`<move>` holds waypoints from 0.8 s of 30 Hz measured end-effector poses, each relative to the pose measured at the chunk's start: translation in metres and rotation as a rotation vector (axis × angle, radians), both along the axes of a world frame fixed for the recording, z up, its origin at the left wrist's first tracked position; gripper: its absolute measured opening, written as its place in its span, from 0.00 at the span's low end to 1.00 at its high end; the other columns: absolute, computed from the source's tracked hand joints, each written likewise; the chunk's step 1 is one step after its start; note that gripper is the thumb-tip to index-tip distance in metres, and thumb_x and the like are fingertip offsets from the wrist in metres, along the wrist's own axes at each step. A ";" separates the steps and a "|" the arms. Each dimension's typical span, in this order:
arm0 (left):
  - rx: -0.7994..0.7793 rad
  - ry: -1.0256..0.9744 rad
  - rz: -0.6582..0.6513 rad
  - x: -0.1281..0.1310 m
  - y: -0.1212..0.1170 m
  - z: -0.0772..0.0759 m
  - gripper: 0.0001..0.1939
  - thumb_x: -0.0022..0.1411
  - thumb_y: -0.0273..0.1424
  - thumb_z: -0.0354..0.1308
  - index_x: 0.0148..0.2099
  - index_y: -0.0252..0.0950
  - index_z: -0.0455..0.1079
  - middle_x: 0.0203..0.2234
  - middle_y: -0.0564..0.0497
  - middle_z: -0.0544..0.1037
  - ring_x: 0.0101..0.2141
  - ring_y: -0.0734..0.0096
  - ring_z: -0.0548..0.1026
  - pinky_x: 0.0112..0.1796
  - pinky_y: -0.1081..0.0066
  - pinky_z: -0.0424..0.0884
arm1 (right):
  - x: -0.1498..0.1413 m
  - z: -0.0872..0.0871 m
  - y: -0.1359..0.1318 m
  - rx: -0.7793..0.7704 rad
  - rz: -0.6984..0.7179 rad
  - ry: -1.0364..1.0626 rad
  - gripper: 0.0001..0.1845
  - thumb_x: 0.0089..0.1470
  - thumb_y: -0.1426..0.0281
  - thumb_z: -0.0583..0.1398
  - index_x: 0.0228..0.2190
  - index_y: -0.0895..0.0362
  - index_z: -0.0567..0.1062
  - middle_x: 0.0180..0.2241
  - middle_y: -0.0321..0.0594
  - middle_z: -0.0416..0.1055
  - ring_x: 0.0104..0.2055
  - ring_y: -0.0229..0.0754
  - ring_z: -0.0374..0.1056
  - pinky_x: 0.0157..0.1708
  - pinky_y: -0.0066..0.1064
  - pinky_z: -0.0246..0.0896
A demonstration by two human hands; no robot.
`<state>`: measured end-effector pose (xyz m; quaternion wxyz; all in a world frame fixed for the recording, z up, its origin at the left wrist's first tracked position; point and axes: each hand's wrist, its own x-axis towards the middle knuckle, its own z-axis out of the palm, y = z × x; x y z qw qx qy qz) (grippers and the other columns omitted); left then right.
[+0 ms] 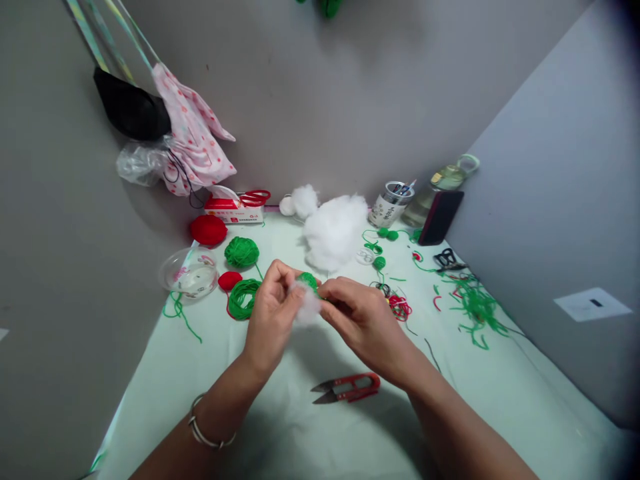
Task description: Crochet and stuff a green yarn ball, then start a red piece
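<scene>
Both hands meet over the middle of the pale green table [500,400]. My left hand [273,313], a bangle on its wrist, pinches a small tuft of white stuffing [307,308]. A small green crocheted piece [309,280] sits just above the tuft, between the two hands. My right hand [363,317] is closed, its fingertips pressed to the tuft and the green piece. Red thread snips [347,388] lie on the table just below the hands.
Behind the hands lie a heap of white stuffing [335,230], green yarn balls [242,252], a red yarn ball [209,230], a clear dish [190,272], a tissue box with red scissors [235,208], a cup of tools [390,203], a phone [440,217] and green yarn scraps [475,307]. Grey walls close in on three sides.
</scene>
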<state>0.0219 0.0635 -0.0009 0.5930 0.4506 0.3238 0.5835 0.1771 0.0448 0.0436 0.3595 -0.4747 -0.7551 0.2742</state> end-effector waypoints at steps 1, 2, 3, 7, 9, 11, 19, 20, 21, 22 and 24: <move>0.001 -0.002 -0.015 0.001 0.001 -0.001 0.13 0.65 0.27 0.62 0.35 0.40 0.58 0.29 0.58 0.65 0.28 0.76 0.62 0.30 0.74 0.60 | -0.001 -0.001 0.000 0.010 -0.014 0.008 0.09 0.62 0.73 0.60 0.28 0.55 0.72 0.25 0.31 0.67 0.27 0.34 0.60 0.29 0.28 0.52; 0.003 0.001 -0.035 0.002 0.001 -0.001 0.13 0.65 0.27 0.61 0.35 0.40 0.58 0.30 0.58 0.65 0.30 0.75 0.63 0.31 0.74 0.61 | -0.001 -0.001 0.001 0.001 -0.037 0.018 0.11 0.62 0.73 0.60 0.26 0.55 0.71 0.23 0.30 0.64 0.26 0.34 0.57 0.28 0.28 0.50; 0.000 0.011 -0.062 0.001 0.001 -0.001 0.12 0.66 0.27 0.60 0.35 0.40 0.59 0.31 0.57 0.67 0.31 0.74 0.64 0.33 0.74 0.61 | -0.001 -0.001 0.001 -0.029 -0.063 0.026 0.12 0.62 0.72 0.59 0.25 0.55 0.69 0.21 0.29 0.61 0.25 0.33 0.54 0.27 0.27 0.49; -0.025 0.078 -0.208 -0.005 -0.001 0.008 0.08 0.72 0.33 0.54 0.37 0.39 0.62 0.36 0.54 0.69 0.35 0.72 0.64 0.37 0.73 0.63 | 0.002 0.001 0.001 -0.163 -0.165 0.027 0.15 0.60 0.69 0.59 0.22 0.55 0.67 0.19 0.27 0.53 0.23 0.33 0.47 0.24 0.28 0.43; -0.009 0.100 -0.265 -0.009 -0.001 0.013 0.10 0.72 0.38 0.56 0.38 0.39 0.62 0.38 0.53 0.70 0.36 0.72 0.65 0.38 0.72 0.63 | 0.005 0.003 0.001 -0.145 -0.185 0.002 0.15 0.59 0.70 0.60 0.21 0.55 0.66 0.18 0.27 0.52 0.23 0.33 0.46 0.24 0.28 0.42; 0.019 0.114 -0.284 -0.011 0.000 0.016 0.13 0.69 0.40 0.61 0.38 0.39 0.62 0.38 0.53 0.70 0.35 0.72 0.66 0.37 0.72 0.63 | 0.007 0.004 0.000 -0.093 -0.159 -0.036 0.15 0.60 0.71 0.59 0.22 0.55 0.65 0.19 0.27 0.52 0.23 0.33 0.47 0.25 0.28 0.43; 0.082 0.249 -0.111 -0.009 0.004 0.009 0.15 0.66 0.36 0.63 0.34 0.40 0.60 0.33 0.54 0.71 0.32 0.72 0.66 0.34 0.71 0.64 | 0.004 0.012 -0.011 -0.130 -0.010 -0.068 0.14 0.69 0.69 0.54 0.29 0.54 0.69 0.22 0.29 0.60 0.24 0.34 0.54 0.28 0.28 0.49; 0.105 0.252 -0.064 -0.007 0.005 0.007 0.15 0.66 0.36 0.63 0.34 0.40 0.59 0.33 0.53 0.71 0.33 0.71 0.68 0.35 0.71 0.65 | -0.001 0.009 -0.013 -0.123 -0.013 -0.065 0.14 0.69 0.69 0.54 0.29 0.54 0.69 0.21 0.29 0.59 0.23 0.34 0.54 0.27 0.28 0.49; 0.119 0.237 -0.025 -0.006 0.005 0.004 0.15 0.66 0.36 0.63 0.34 0.40 0.59 0.33 0.53 0.72 0.34 0.70 0.69 0.37 0.70 0.66 | -0.006 0.006 -0.015 -0.107 -0.016 -0.064 0.14 0.69 0.70 0.54 0.28 0.54 0.69 0.21 0.29 0.59 0.23 0.34 0.54 0.27 0.28 0.49; 0.120 0.212 0.001 -0.005 0.006 0.003 0.15 0.66 0.36 0.63 0.34 0.40 0.59 0.33 0.53 0.73 0.34 0.70 0.70 0.38 0.70 0.67 | -0.010 0.002 -0.016 -0.087 -0.022 -0.064 0.14 0.69 0.70 0.54 0.28 0.54 0.68 0.21 0.29 0.59 0.23 0.34 0.53 0.26 0.28 0.49; 0.090 0.160 0.010 -0.004 0.008 0.001 0.14 0.65 0.37 0.64 0.37 0.40 0.60 0.32 0.53 0.74 0.33 0.70 0.72 0.37 0.70 0.69 | -0.017 -0.005 -0.016 -0.047 -0.037 -0.058 0.14 0.69 0.71 0.54 0.28 0.55 0.68 0.22 0.30 0.61 0.22 0.35 0.54 0.26 0.28 0.50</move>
